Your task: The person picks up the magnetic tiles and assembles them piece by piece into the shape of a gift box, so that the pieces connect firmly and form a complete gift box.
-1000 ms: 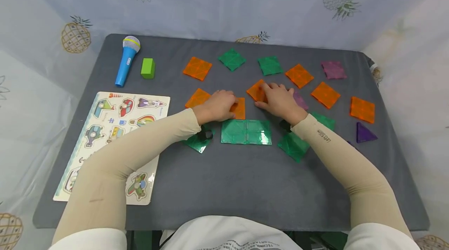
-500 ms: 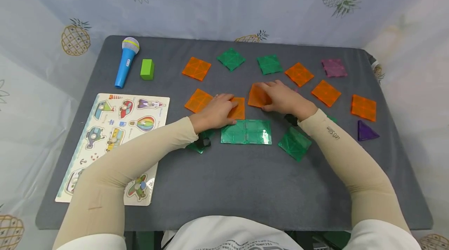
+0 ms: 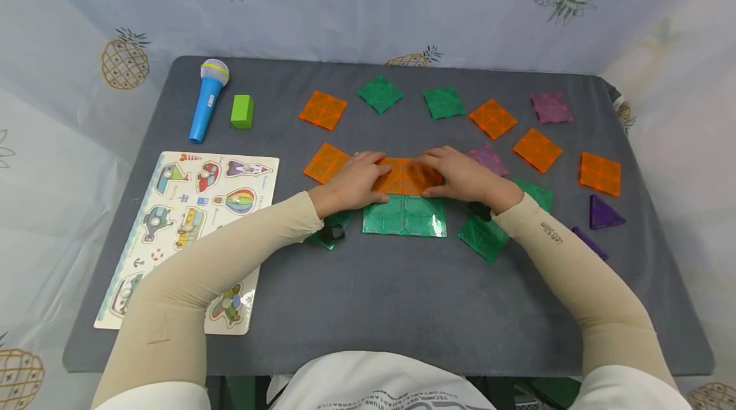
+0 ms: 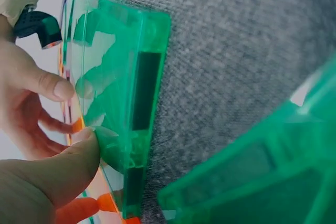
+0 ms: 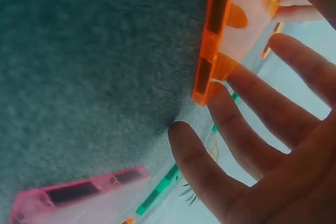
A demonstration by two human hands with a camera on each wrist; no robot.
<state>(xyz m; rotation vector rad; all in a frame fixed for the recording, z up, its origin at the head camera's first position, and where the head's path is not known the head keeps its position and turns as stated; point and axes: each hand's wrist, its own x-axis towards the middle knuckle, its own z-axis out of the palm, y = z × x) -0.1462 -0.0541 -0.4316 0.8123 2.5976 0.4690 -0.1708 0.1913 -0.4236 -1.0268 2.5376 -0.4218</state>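
Near the table's middle, a left orange magnetic tile [image 3: 393,175] and a right orange magnetic tile [image 3: 414,179] lie side by side. They meet the far edge of two joined green magnetic tiles [image 3: 404,216]. My left hand [image 3: 352,185] holds the left orange tile at its outer side; its thumb also reaches the green tile [image 4: 118,66]. Opposite it, my right hand [image 3: 467,177] grips the right orange tile's outer part between thumb and fingers. In the right wrist view several fingers reach past that orange tile's edge [image 5: 207,61]. My hands hide the tiles' outer ends.
Loose orange tiles [image 3: 323,110], green tiles [image 3: 381,94], purple tiles [image 3: 551,108] and purple triangles [image 3: 605,212] lie around. A green tile [image 3: 484,237] sits under my right wrist. Left stand a puzzle board [image 3: 190,218], toy microphone [image 3: 209,100] and green block [image 3: 242,112].
My right hand has brought the right orange tile toward me and leftward, against the other orange tile and the green pair. My left hand stays by its tile, thumb now at the green tile.
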